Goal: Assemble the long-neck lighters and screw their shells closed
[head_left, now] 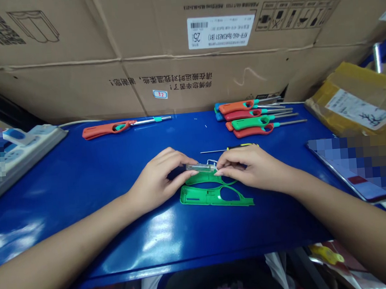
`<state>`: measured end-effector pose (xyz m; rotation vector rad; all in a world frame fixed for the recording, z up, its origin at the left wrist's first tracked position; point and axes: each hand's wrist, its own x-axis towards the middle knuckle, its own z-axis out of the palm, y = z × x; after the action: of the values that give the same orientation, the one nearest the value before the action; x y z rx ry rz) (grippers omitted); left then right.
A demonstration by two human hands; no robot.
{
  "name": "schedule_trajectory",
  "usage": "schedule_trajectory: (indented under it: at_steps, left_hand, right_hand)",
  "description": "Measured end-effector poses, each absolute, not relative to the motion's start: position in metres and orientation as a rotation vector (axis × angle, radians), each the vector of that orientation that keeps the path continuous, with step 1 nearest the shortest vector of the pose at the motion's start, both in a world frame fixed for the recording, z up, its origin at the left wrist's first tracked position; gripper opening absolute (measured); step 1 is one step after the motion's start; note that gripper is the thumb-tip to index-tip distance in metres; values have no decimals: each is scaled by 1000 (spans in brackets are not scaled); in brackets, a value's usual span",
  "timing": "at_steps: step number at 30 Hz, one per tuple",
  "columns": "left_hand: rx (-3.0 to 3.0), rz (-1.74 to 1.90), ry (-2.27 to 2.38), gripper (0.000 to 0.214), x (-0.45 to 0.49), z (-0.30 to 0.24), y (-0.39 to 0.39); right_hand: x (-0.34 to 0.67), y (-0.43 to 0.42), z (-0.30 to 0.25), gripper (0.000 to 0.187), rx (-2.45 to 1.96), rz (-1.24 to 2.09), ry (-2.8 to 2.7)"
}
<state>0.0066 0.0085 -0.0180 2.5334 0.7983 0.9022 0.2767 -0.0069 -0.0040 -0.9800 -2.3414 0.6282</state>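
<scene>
My left hand (160, 178) is closed, thumb and fingers pinching one end of a small clear lighter fuel tank (199, 167). At the tank's other end, my right hand (251, 166) pinches a small white fitting, largely hidden by the fingertips. A thin white wire (211, 161) loops up beside it. Right under the hands lies one green lighter casing half (199, 178), partly covered. Nearer to me, the other green casing half (197, 196) lies with its inside facing up. Just behind my right hand is a screwdriver (213, 151) with a black and yellow handle.
Several stick lighters (251, 122) are piled at the back right of the blue table (120, 239). An orange stick lighter (105, 130) lies at the back left. A power strip (29, 144) stands left; a phone (352, 172) and a taped carton (353, 105) are right. Cardboard (85, 90) walls the back.
</scene>
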Motion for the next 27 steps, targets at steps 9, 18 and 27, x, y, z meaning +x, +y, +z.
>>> schedule_trajectory:
  at_steps: [9, 18, 27]
  left_hand:
    - [2509, 920, 830, 13, 6, -16, 9]
    - [2408, 1017, 1089, 17, 3, -12, 16]
    - [2498, 793, 1094, 20, -1, -29, 27]
  right_hand:
    - [273, -8, -1, 17, -1054, 636, -2303]
    - [284, 0, -2, 24, -1069, 529, -2266]
    - [284, -5, 0, 25, -952, 601, -2484]
